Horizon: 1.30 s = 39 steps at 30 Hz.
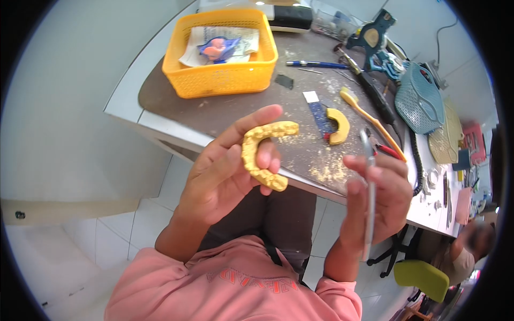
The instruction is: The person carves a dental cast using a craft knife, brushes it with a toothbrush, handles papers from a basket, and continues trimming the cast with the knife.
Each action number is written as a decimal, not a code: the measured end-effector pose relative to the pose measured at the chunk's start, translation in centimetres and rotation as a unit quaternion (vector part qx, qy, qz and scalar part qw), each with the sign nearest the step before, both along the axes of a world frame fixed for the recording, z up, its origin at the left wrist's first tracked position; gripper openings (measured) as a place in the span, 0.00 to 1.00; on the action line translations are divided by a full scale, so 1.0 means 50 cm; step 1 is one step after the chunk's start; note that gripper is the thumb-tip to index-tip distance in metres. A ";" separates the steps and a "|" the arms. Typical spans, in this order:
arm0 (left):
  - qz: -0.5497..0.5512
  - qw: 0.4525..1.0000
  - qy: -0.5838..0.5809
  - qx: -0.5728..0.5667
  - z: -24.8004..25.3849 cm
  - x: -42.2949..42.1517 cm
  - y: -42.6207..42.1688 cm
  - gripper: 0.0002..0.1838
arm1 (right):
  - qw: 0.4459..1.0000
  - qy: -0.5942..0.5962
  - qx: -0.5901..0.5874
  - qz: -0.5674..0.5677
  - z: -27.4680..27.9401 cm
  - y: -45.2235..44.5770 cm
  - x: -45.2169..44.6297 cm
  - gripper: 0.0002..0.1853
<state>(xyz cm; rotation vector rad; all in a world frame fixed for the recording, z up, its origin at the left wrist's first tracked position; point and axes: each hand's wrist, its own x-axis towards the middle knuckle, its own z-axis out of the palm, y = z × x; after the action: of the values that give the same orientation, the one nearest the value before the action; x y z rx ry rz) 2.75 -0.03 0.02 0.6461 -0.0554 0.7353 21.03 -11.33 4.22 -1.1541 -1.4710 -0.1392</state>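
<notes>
My left hand (219, 171) grips a yellow plaster dental cast (250, 152), a horseshoe-shaped arch with its teeth showing, raised in front of the bench edge. Fingers pass behind and through the arch while the thumb presses its outer side. In my right hand (383, 200) is a slim metal dental carving tool (370, 198), held upright between thumb and fingers, apart from the cast. A second yellow curved plaster piece (339, 127) lies on the bench beyond, beside a blue strip with a white end (319, 113). Yellow shavings (329, 170) are scattered near it.
A yellow basket (219, 80) holding paper and a blue-and-pink item stands at back left. Toothbrush (375, 120), blue pen (316, 64), black corded handpiece (375, 96), red-handled tool (388, 151) and blue-grey basket (420, 101) lie rightward. Another person (463, 251) is at far right near a green chair (421, 279).
</notes>
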 end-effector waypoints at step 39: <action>0.100 0.867 0.267 0.408 0.152 0.103 0.108 0.29 | 0.879 -0.358 -0.305 -0.075 0.102 0.115 0.222 0.12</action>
<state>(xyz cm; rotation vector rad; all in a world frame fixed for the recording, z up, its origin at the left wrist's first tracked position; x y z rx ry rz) 7.90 5.39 7.60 1.6758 0.2298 0.6939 32.15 -5.60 9.32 -1.8582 -2.1662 -0.2368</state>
